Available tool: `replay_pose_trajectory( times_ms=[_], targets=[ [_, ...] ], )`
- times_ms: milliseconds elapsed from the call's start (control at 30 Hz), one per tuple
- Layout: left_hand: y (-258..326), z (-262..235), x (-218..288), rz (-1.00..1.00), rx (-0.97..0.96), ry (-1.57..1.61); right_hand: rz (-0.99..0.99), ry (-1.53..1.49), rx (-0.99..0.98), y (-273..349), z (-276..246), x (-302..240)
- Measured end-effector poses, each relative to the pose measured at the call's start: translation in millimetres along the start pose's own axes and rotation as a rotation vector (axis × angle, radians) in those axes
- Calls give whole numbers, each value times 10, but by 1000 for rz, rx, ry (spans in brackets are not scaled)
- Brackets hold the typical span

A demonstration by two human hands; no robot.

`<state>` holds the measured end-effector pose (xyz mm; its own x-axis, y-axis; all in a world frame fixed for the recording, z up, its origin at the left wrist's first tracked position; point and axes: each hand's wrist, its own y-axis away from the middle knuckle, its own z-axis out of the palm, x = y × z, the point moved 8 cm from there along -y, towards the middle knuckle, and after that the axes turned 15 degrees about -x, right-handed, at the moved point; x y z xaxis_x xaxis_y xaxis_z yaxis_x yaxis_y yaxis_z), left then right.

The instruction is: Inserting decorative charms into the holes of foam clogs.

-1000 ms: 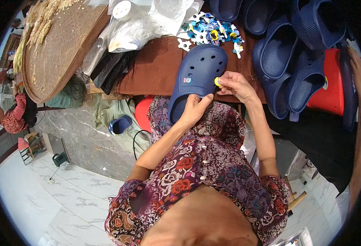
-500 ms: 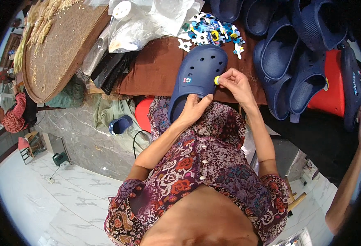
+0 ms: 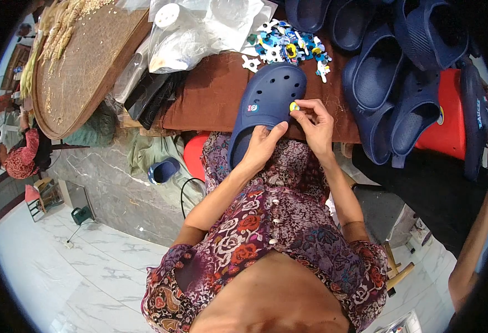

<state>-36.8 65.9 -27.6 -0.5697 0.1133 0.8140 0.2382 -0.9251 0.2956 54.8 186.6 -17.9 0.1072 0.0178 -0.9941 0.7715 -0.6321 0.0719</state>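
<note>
Clog point(image 3: 272, 97) clamped in the left hand point(image 3: 263, 145) bears one badge point(image 3: 252, 108) at left, the right hand point(image 3: 315, 123) pinches a yellow charm point(image 3: 294, 106) at right, and far holes point(image 3: 278, 81) stand unfilled.

Smooth, matt, rubbery clog point(image 3: 270, 95); glossy plastic bag point(image 3: 186, 45).

R hand point(image 3: 316, 122) rotated & shifted inward, twd. L hand point(image 3: 262, 144); thumb/index now wider apart abt. yellow charm point(image 3: 294, 106). Other person's arm point(image 3: 473, 255), R edge, lower vs. 1 s ago.
</note>
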Motion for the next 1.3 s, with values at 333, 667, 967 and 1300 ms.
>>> replay_pose_trajectory(
  times_ms=[333, 667, 967, 1300],
  targets=[
    [41, -46, -5, -72, 27, -17, -145, 292, -111, -90, -15, -266],
    [137, -182, -122, -103, 48, 228, -168, 404, -62, -78, -133, -359],
    [175, -166, -123, -146, 89, 122, -220, 1085, 151, -540, -468, -153],
    [249, -196, -53, -170, 103, 90, -65, 1108, -37, -537, -352, -176]
  ],
)
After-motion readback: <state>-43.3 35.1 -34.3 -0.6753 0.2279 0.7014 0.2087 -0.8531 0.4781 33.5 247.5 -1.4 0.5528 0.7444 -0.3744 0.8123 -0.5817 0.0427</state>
